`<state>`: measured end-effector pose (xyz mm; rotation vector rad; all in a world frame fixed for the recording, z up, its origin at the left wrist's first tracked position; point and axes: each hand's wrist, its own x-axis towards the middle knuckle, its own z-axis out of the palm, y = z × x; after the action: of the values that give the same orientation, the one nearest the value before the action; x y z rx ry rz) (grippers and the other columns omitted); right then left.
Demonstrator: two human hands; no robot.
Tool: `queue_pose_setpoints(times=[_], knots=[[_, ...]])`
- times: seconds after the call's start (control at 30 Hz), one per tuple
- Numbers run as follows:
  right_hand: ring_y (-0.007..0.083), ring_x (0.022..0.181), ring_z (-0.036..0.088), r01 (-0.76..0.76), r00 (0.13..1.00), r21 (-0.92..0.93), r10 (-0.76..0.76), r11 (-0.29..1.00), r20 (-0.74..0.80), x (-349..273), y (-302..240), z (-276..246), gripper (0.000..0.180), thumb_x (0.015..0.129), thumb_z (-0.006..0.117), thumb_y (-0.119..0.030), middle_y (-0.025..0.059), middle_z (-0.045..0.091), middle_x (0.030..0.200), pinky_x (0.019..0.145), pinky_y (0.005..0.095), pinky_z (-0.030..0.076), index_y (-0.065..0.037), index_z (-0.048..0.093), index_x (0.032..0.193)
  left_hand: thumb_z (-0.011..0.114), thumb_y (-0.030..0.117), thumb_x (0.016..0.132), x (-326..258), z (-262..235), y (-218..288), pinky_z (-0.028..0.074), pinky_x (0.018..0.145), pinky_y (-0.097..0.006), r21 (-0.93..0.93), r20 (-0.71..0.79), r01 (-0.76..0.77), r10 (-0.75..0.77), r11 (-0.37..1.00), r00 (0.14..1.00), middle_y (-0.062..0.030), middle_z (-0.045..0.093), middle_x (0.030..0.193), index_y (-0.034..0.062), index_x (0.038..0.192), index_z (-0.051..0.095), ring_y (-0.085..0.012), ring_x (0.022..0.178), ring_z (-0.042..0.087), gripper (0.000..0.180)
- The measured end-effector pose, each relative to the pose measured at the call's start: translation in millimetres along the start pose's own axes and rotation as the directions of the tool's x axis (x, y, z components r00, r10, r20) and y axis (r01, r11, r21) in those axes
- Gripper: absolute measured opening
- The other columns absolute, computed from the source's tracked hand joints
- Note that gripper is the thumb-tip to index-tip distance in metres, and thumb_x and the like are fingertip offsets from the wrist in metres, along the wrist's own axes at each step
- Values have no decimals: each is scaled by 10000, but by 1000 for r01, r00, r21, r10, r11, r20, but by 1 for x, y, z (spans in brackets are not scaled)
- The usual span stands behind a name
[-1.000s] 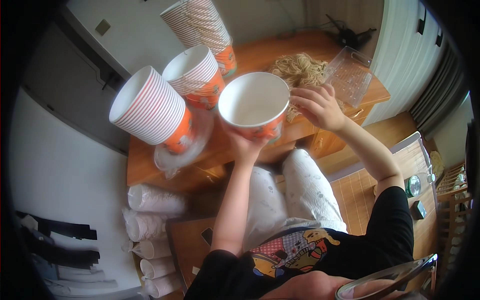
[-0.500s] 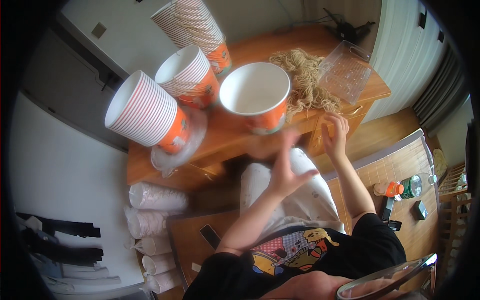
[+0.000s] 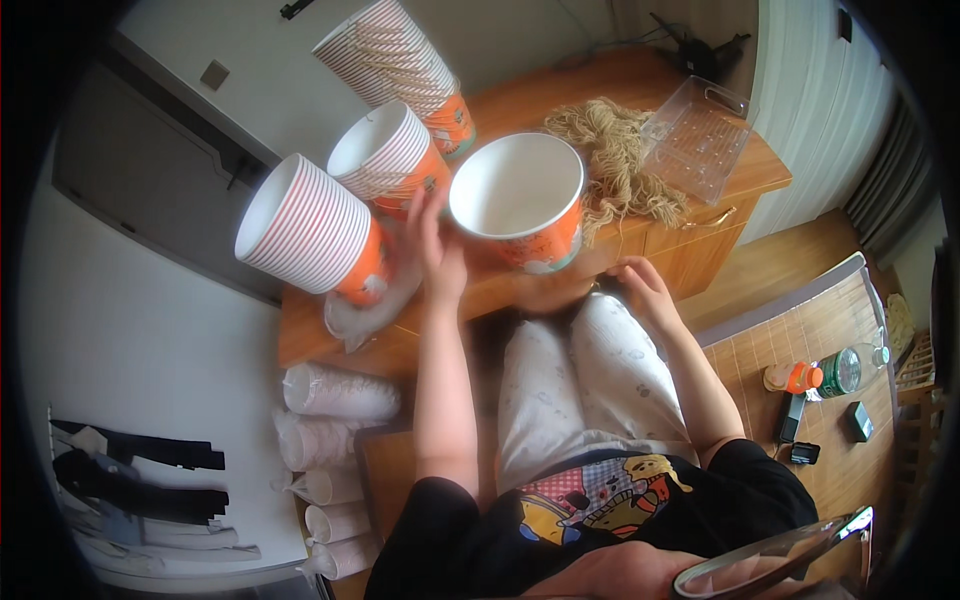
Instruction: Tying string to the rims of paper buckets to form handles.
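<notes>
A large orange-and-white paper bucket (image 3: 545, 240) stands upright at the front of the wooden cabinet. Between it and the stacked buckets, my left hand (image 3: 440, 255) is raised with its fingers stretched out, holding nothing. A tangled hank of tan twine (image 3: 625, 165) lies right of the single bucket. Below it, my right hand (image 3: 645, 287) has thumb and fingertips pinched together, seemingly on a thin strand of twine hanging from the hank. Left of the single bucket lean a tall nested stack of paper buckets (image 3: 305, 230) and a shorter stack (image 3: 385, 155) with twine handles.
Another tall bucket stack with twine handles (image 3: 400, 60) stands behind. A clear plastic tray (image 3: 700, 140) sits at the cabinet's right end. Wrapped bucket stacks (image 3: 340, 390) lie on the lower left. Bottles (image 3: 840, 370) and small black items stand on the mat at right.
My left hand has swung left and forward from over my lap to beside the single bucket. My right hand has come lower and nearer, and its fingers have closed. The view has shifted slightly.
</notes>
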<state>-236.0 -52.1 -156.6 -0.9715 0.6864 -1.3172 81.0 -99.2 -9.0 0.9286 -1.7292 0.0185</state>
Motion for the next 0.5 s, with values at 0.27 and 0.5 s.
queue_pose_setpoints(times=[0.27, 0.5], knots=[[129, 1006, 586, -74, 992, 30, 71, 997, 107, -12, -25, 9, 258, 1001, 556, -162, 46, 649, 1044, 927, 283, 450, -34, 518, 1222, 611, -11, 812, 12, -16, 39, 348, 1064, -457, 260, 62, -9, -7, 966, 998, -163, 400, 1449, 105, 1120, 656, -367, 1305, 381, 332], [92, 894, 583, -59, 986, -40, 52, 997, -157, -4, -19, 13, 224, 976, 599, -126, 6, 613, 934, 831, 239, 458, -33, 536, 1169, 637, 71, 900, -4, -19, 61, 379, 1048, -403, 318, -2, 73, -77, 945, 997, -125, 379, 1460, 89, 1118, 643, -296, 1327, 356, 219]])
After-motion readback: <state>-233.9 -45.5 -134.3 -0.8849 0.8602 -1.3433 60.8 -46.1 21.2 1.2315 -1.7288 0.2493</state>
